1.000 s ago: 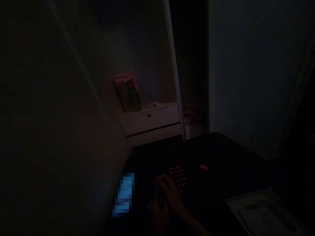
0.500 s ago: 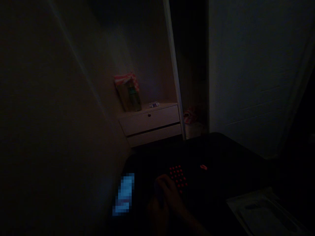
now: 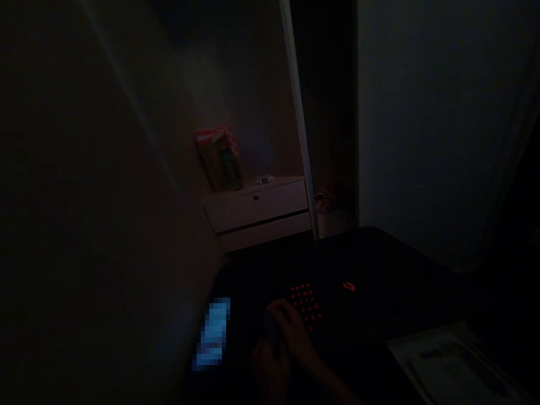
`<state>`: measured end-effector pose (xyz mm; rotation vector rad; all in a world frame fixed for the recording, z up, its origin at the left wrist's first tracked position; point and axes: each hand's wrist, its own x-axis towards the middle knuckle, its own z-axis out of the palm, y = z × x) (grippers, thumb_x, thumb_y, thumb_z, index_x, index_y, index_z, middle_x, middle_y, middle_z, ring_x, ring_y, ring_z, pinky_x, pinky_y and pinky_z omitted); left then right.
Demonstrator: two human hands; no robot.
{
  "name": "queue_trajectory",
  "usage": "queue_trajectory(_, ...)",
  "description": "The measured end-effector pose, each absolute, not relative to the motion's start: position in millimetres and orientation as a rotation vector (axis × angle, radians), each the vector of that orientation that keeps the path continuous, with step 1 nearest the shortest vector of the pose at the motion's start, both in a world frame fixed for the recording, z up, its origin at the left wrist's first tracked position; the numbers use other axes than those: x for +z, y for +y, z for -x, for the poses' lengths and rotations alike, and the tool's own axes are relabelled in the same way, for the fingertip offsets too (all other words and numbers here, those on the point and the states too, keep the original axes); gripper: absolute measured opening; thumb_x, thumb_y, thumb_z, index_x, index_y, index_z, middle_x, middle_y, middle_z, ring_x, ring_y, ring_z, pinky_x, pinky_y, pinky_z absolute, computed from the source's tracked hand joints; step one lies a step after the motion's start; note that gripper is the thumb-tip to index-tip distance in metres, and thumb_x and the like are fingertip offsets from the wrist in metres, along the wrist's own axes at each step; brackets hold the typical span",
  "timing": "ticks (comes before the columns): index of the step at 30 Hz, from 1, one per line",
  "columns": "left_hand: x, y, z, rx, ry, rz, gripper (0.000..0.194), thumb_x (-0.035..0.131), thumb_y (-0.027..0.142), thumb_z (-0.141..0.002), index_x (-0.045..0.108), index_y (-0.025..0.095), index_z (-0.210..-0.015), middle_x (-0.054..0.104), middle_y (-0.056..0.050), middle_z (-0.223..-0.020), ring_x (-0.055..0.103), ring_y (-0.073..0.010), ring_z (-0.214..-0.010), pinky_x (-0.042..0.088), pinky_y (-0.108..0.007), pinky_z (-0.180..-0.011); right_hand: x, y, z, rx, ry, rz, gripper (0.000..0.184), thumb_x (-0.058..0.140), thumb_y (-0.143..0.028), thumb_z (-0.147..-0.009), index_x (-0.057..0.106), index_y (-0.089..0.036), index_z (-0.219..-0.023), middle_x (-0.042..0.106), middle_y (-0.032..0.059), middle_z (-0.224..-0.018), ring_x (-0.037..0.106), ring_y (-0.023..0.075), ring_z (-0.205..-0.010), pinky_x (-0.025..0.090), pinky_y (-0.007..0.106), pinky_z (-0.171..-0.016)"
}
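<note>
Very little light falls on my hands, which are together above the dark table. My right hand (image 3: 293, 332) curls over a dark, faintly bluish thing (image 3: 271, 329) whose kind I cannot make out. Below it my left hand (image 3: 270, 360) is closed against the lower part of the same thing. Just beyond my right hand lies a grid of small red glowing dots (image 3: 306, 304), its body lost in the dark. A small orange-red glowing piece (image 3: 349, 287) sits farther right.
A bright bluish, pixelated screen (image 3: 214, 332) lies left of my hands. At the right front is a pale flat packet (image 3: 447, 360) or sheet. Behind the dark table (image 3: 363, 253) stands a cabinet with drawers (image 3: 261, 208), a bag (image 3: 219, 160) on top. A wall borders the left.
The room looks slightly dimmer, mostly on the door and packet at right. The small glowing piece looks more orange. My hands have hardly moved.
</note>
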<state>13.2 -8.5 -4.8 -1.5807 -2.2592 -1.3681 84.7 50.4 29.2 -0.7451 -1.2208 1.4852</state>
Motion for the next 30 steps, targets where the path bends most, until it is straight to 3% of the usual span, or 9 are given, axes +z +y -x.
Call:
queue_trajectory(15, -4.4, -10.3, -13.1, -1.436, -2.385, 1.589, 0.032, 0.051, 0.039, -0.081, 0.072, 0.016, -0.073, 0.072, -0.011, -0.070, 0.069, -0.0198, -0.065, 0.050, -0.025, -0.060, 30.9, 49.6, -86.2, 1.467, -1.237, 0.754, 0.018, 0.058, -0.037, -0.084, 0.066, -0.021, -0.084, 0.066, 0.0015, -0.083, 0.060, 0.0198, -0.083, 0.046, 0.028, -0.075)
queue_trajectory(22, -2.3, -8.5, -15.0, -1.456, -2.334, 1.556, 0.034, 0.049, 0.039, -0.082, 0.068, 0.017, -0.063, 0.071, -0.011, -0.064, 0.067, -0.0183, -0.059, 0.049, -0.024, -0.056, 32.0, 48.9, -86.4, 1.467, -1.230, 0.762, 0.018, 0.058, -0.036, -0.084, 0.067, -0.020, -0.082, 0.066, 0.0011, -0.081, 0.060, 0.0192, -0.082, 0.046, 0.028, -0.074)
queue_trajectory(30, -3.4, -10.5, -13.4, -1.371, -2.272, 1.562, 0.034, 0.050, 0.039, -0.082, 0.072, 0.016, -0.071, 0.072, -0.011, -0.068, 0.068, -0.0191, -0.062, 0.049, -0.025, -0.057, 27.7, 50.7, -85.4, 1.458, -1.238, 0.744, 0.017, 0.058, -0.035, -0.085, 0.066, -0.021, -0.084, 0.066, 0.0011, -0.082, 0.060, 0.0192, -0.082, 0.046, 0.028, -0.073)
